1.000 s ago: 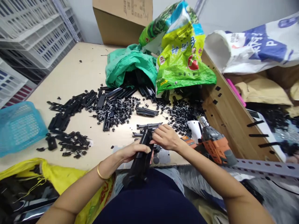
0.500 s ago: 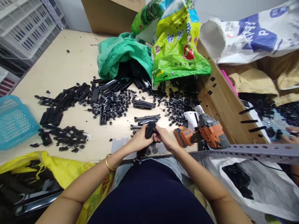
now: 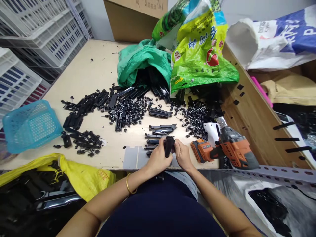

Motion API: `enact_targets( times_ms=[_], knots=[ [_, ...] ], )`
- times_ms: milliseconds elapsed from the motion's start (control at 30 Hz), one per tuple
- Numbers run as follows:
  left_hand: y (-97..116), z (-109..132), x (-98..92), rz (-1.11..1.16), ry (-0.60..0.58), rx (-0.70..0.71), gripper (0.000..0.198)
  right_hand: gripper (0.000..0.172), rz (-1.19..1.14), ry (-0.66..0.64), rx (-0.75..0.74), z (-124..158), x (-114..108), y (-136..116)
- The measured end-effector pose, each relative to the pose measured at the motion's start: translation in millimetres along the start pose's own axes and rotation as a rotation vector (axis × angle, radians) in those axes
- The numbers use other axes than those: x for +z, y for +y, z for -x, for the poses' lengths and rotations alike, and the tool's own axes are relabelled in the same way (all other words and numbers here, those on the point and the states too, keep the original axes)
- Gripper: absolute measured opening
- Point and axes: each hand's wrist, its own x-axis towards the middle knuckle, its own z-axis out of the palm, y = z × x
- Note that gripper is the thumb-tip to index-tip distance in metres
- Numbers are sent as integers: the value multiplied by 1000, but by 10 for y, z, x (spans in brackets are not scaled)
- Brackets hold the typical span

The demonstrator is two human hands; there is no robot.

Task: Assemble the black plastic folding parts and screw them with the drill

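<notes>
The left hand (image 3: 159, 158) covers much of the black part (image 3: 169, 144); what the right hand (image 3: 183, 154) pinches is too unclear to tell; the upper edge cuts the cardboard box (image 3: 130, 24); the right edge cuts the white-blue bag (image 3: 283, 42).

Dressed in a dark navy top (image 3: 158, 210), plain across the front and rounded at its far edge. Wearing, on the left wrist just beside the top, one slim, gold-coloured bangle (image 3: 127, 183), smooth and glossy. Clad also in pale blue-grey cloth (image 3: 187, 180), showing just beyond the top's far edge. Bare at the left hand (image 3: 159, 158), right hand (image 3: 183, 154) and both forearms (image 3: 112, 195).
</notes>
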Motion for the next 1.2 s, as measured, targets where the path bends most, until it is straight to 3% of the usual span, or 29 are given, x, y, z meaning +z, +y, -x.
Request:
enact_targets(
  times_ms=[100, 167, 233, 367, 433, 533, 667, 833, 933, 1033, 1133, 1200],
  knots=[
    [-135, -38, -10, -309, 7, 222, 68, 45, -504, -167, 460, 36, 60, 11],
    [-194, -62, -74, -374, -58, 299, 71, 47, -644, -307, 621, 59, 63, 22],
    [-196, -73, -136, -309, -116, 260, 68, 47, -563, -306, 572, 88, 53, 33],
    [-72, -24, -169, 83, -226, -47, 55, 41, -4, -65, 61, 171, 34, 60],
    [-15, 21, -147, 270, -324, -225, 57, 37, 212, -18, -127, 216, 30, 96],
    [18, 64, -83, 289, -346, -301, 59, 42, 289, 18, -202, 271, 28, 180],
    [6, 63, 49, -69, -173, -106, 51, 49, 120, 102, -144, 321, 54, 275],
    [-42, 48, 198, -358, -132, 125, 63, 57, -403, 179, 206, 362, 183, 307],
    [-81, 33, 230, -534, -118, 248, 67, 58, -824, 73, 456, 378, 193, 322],
    [-108, 13, 221, -698, -154, 305, 72, 58, -1084, -185, 684, 408, 90, 360],
    [-130, -5, 187, -640, -250, 308, 75, 57, -990, -400, 759, 428, -36, 393],
    [-131, -8, 174, -423, -257, 225, 71, 56, -680, -359, 654, 420, -97, 379]
  ],
)
